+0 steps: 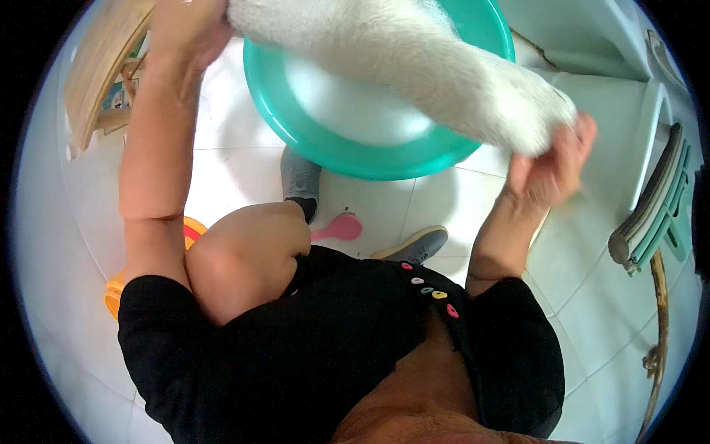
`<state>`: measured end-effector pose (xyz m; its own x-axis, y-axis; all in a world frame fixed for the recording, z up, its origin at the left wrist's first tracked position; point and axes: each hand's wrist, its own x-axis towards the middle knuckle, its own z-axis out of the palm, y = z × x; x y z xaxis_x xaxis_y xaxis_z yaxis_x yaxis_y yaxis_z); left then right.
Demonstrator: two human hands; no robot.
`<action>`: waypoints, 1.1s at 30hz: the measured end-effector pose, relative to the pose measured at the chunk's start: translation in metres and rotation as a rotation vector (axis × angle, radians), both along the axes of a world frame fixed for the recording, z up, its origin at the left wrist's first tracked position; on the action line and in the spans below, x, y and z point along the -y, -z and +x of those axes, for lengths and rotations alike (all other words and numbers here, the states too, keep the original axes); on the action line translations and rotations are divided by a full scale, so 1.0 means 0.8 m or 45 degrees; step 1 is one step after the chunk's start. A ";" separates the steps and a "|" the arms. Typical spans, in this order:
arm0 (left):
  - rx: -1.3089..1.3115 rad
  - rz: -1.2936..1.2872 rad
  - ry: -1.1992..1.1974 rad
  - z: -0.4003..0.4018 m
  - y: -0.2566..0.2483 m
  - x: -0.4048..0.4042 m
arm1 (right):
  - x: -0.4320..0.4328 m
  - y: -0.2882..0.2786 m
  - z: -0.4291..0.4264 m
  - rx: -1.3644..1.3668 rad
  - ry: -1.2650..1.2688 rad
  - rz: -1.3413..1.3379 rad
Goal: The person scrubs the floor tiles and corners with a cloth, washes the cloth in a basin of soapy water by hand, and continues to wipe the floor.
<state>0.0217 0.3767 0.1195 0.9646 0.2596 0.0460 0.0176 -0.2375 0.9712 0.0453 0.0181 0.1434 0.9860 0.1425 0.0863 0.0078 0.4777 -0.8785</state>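
A white, fluffy piece of fabric [399, 61], possibly a towel or a plush thing, is stretched in a thick roll above a teal plastic basin [355, 166]. My right hand [554, 161] grips its lower right end and looks blurred. At the upper left, my left hand [191, 28] is at the other end; its fingers are partly cut off by the picture's edge. Whitish water [360, 119] and some suds show in the basin.
A wooden stool [105, 72] stands at the left. On the tiled floor between my feet lies a pink plastic ladle or brush [341, 227]. A green sponge mop head [654, 211] leans at the right. Orange plastic ware [113, 294] is behind my left arm.
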 end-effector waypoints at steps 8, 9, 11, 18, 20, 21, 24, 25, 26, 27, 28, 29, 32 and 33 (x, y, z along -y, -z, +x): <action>-0.520 1.116 0.710 -0.017 0.134 0.041 | -0.006 0.165 -0.021 -0.710 -0.499 -1.245; -0.522 1.120 0.720 -0.022 0.130 0.049 | -0.006 0.173 -0.030 -0.346 -0.581 -1.611; -0.721 1.511 1.233 -0.025 0.126 0.068 | -0.017 0.174 -0.033 0.067 -0.860 -2.030; -0.048 1.524 0.908 -0.012 0.161 0.023 | -0.030 0.198 -0.020 0.163 -1.228 -2.258; -0.226 0.686 0.650 0.002 0.145 0.030 | -0.030 0.201 -0.028 0.363 -0.873 -1.900; -0.438 0.321 0.695 0.012 0.124 0.042 | -0.040 0.198 -0.035 0.360 -0.879 -1.908; -0.416 0.252 0.600 0.028 0.075 0.063 | -0.094 0.190 -0.047 0.320 -0.657 -1.841; -0.508 0.174 0.619 0.038 0.066 0.062 | -0.106 0.194 -0.044 0.302 -0.569 -1.761; -0.514 0.174 0.601 0.039 0.054 0.066 | -0.114 0.198 -0.042 0.278 -0.490 -1.674; -0.410 0.208 0.462 0.038 0.041 0.074 | -0.121 0.198 -0.037 0.289 -0.508 -1.671; -0.307 0.241 0.324 0.041 0.029 0.078 | -0.128 0.195 -0.030 0.306 -0.363 -1.557; -0.212 -0.008 0.377 0.054 0.021 0.073 | -0.135 0.191 -0.026 0.314 -0.224 -1.443; 0.100 -0.209 0.385 0.064 -0.017 0.078 | -0.149 0.170 0.001 0.305 -0.184 -1.322; 0.288 -0.305 0.473 0.069 -0.016 0.073 | -0.157 0.150 0.004 0.336 -0.100 -1.230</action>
